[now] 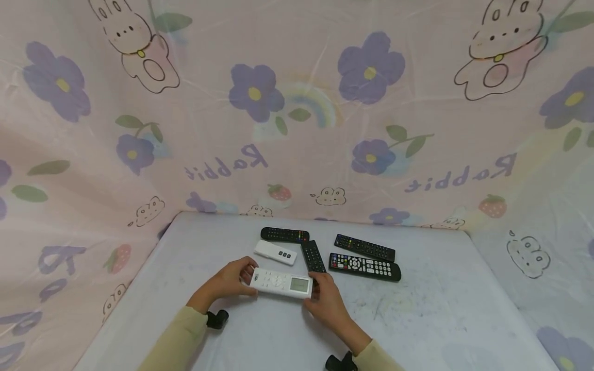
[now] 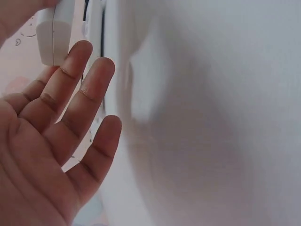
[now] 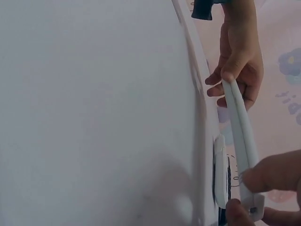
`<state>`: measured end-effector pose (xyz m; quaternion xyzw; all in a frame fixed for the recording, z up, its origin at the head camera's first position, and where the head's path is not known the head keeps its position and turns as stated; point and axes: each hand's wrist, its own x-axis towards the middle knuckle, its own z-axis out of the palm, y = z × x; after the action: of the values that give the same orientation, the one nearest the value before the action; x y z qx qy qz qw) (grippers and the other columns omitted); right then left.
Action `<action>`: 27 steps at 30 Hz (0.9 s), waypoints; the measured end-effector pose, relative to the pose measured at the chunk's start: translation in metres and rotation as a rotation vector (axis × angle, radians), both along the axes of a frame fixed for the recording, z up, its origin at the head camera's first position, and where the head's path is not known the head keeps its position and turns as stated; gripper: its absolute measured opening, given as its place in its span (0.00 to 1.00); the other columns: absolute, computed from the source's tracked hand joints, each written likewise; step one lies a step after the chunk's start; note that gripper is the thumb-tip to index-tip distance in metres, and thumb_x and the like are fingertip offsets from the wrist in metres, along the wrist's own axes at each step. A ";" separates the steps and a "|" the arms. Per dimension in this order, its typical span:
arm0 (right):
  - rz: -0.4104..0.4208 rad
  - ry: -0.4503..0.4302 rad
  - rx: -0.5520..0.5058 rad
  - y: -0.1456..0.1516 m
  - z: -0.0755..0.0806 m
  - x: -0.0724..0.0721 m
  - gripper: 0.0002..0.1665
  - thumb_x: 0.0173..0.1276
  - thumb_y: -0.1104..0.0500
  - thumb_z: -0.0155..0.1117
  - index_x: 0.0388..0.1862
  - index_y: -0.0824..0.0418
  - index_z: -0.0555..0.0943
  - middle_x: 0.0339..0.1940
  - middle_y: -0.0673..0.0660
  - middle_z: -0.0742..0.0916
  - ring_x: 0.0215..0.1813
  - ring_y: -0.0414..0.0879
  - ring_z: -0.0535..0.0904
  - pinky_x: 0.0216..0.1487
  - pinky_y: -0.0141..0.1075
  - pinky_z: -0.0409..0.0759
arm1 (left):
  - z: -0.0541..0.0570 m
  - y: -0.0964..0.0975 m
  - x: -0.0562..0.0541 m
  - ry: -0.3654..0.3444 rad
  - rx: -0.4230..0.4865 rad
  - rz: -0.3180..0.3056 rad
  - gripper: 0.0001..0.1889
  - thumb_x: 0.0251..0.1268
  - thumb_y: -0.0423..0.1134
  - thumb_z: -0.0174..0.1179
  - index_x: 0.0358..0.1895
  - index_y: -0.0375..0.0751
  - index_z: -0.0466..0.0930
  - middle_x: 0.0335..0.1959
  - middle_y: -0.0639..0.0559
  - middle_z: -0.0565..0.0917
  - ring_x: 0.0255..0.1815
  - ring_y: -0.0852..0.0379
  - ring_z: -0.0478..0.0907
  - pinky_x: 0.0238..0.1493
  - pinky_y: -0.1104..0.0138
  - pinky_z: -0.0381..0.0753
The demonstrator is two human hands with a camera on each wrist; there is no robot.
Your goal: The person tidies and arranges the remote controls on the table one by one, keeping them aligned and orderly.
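Observation:
A white remote control (image 1: 278,283) with a small grey screen is held lengthwise between both hands, raised over the table. My left hand (image 1: 230,279) grips its left end between thumb and fingers; in the left wrist view the other fingers (image 2: 91,94) spread out beside that white end (image 2: 54,35). My right hand (image 1: 328,303) pinches the screen end, the thumb along the near edge. In the right wrist view the remote's narrow side (image 3: 241,127) shows, with the left hand (image 3: 242,56) at its far end.
Behind the hands lie a smaller white remote (image 1: 276,252), a black remote (image 1: 284,235) and a tilted black one (image 1: 313,256). Two more black remotes (image 1: 365,247) (image 1: 364,266) lie to the right on the white table (image 1: 417,319). Patterned cloth (image 1: 306,154) hangs around the table.

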<state>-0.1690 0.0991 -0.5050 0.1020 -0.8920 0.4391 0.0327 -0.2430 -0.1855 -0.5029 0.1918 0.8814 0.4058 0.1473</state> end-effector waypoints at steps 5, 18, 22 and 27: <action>-0.013 0.036 0.027 0.005 0.002 -0.002 0.36 0.49 0.69 0.71 0.60 0.69 0.72 0.50 0.63 0.80 0.42 0.43 0.80 0.37 0.27 0.80 | 0.002 -0.001 0.005 0.034 0.023 -0.013 0.31 0.44 0.40 0.77 0.54 0.44 0.73 0.40 0.52 0.79 0.40 0.57 0.77 0.36 0.70 0.76; 0.006 -0.053 -0.023 0.017 0.008 -0.009 0.35 0.52 0.67 0.69 0.61 0.72 0.73 0.48 0.64 0.85 0.43 0.47 0.84 0.40 0.29 0.83 | 0.016 -0.007 0.025 0.024 0.044 -0.088 0.28 0.56 0.37 0.67 0.62 0.45 0.71 0.46 0.50 0.78 0.45 0.54 0.79 0.42 0.65 0.77; 0.000 -0.056 -0.024 0.021 0.011 -0.012 0.33 0.53 0.67 0.69 0.60 0.72 0.74 0.47 0.64 0.86 0.43 0.48 0.84 0.41 0.31 0.83 | 0.017 -0.005 0.026 0.033 0.043 -0.092 0.27 0.58 0.38 0.66 0.62 0.46 0.71 0.46 0.50 0.79 0.46 0.55 0.80 0.41 0.67 0.77; 0.005 -0.059 -0.076 0.025 0.015 -0.015 0.31 0.54 0.68 0.69 0.59 0.72 0.75 0.47 0.64 0.86 0.46 0.51 0.84 0.43 0.31 0.83 | 0.018 -0.002 0.027 0.032 0.074 -0.074 0.27 0.57 0.38 0.67 0.61 0.47 0.71 0.46 0.51 0.79 0.45 0.57 0.80 0.41 0.69 0.78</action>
<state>-0.1840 0.1238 -0.4897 0.0897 -0.8750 0.4757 0.0090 -0.2156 -0.1873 -0.4854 0.2362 0.8602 0.4293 0.1411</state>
